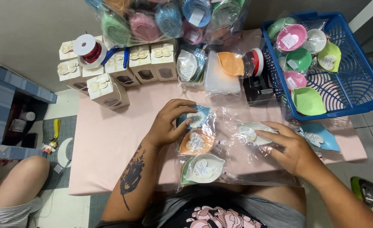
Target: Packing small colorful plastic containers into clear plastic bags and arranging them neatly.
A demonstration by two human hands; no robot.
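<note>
My left hand (168,122) rests on a wrapped blue leaf-shaped dish (196,117), fingers curled over its edge. Below it lie a wrapped orange dish (197,142) and a wrapped white-and-green dish (203,168), all inside a large clear plastic bag (241,169) spread on the pink table (110,139). My right hand (290,147) presses on a wrapped white dish (250,131) through the plastic. A blue wrapped dish (319,137) lies just right of that hand.
A blue plastic basket (355,90) at the right holds several coloured dishes. White gift boxes (140,61) and a spool of red ribbon (89,50) stand at the back left, with a tape dispenser (256,82) and a bag of dishes (165,19) behind. A knee (15,181) shows at lower left.
</note>
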